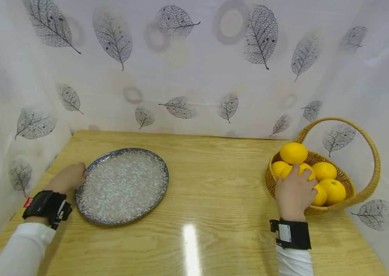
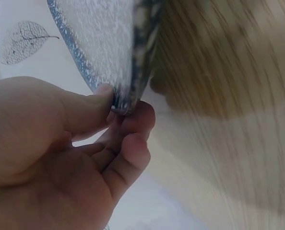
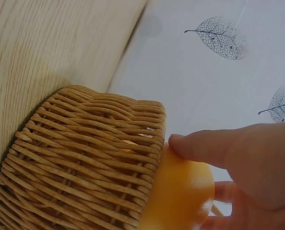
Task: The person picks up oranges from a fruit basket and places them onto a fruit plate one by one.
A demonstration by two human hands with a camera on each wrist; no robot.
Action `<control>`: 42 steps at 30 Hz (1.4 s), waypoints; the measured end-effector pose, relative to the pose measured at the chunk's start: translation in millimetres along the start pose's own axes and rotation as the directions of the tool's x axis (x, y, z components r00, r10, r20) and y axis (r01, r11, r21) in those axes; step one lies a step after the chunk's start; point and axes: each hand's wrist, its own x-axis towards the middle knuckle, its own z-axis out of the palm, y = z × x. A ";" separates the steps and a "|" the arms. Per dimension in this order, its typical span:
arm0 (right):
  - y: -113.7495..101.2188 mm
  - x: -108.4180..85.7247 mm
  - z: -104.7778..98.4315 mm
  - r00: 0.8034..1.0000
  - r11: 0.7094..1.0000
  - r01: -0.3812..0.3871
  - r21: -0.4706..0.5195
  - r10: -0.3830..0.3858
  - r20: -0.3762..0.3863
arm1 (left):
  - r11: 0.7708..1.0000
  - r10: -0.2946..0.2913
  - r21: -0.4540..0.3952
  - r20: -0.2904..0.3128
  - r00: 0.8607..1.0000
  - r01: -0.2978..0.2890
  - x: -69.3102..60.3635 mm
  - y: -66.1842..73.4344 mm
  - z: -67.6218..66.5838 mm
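On the left of the table lies a round speckled grey plate [image 1: 123,186] with a dark blue rim. My left hand [image 1: 66,177] pinches its left edge; in the left wrist view the thumb [image 2: 103,96] lies on the upper face and fingers are under the rim. At the right stands a wicker basket [image 1: 269,179] with several yellow-orange oranges [image 1: 293,153]. My right hand [image 1: 294,193] reaches over its near side. In the right wrist view the thumb and fingers grip an orange [image 3: 181,187] at the basket's rim; the fingertips are partly hidden behind it.
The basket's tall arched handle [image 1: 375,165] rises over its right side. A wooden table [image 1: 211,184] spans between plate and basket, with a bright reflection near the front. A white leaf-print sheet [image 1: 187,76] hangs along the back and both sides.
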 end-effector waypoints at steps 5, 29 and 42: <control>0.7 -0.2 0.9 1.000 1.000 0.004 -0.004 -0.004 -0.006 | 1.000 0.015 0.006 0.003 1.000 -0.015 1.3 8.2 4.0; 3.2 -2.0 -0.3 1.000 1.000 -0.019 -0.006 0.019 0.014 | 0.992 0.124 -0.029 -0.012 0.992 -0.124 9.9 71.9 17.8; -1.2 -2.2 1.5 0.999 1.000 0.001 -0.002 -0.001 -0.039 | 0.989 0.101 -0.103 -0.028 0.994 -0.103 10.9 99.4 30.7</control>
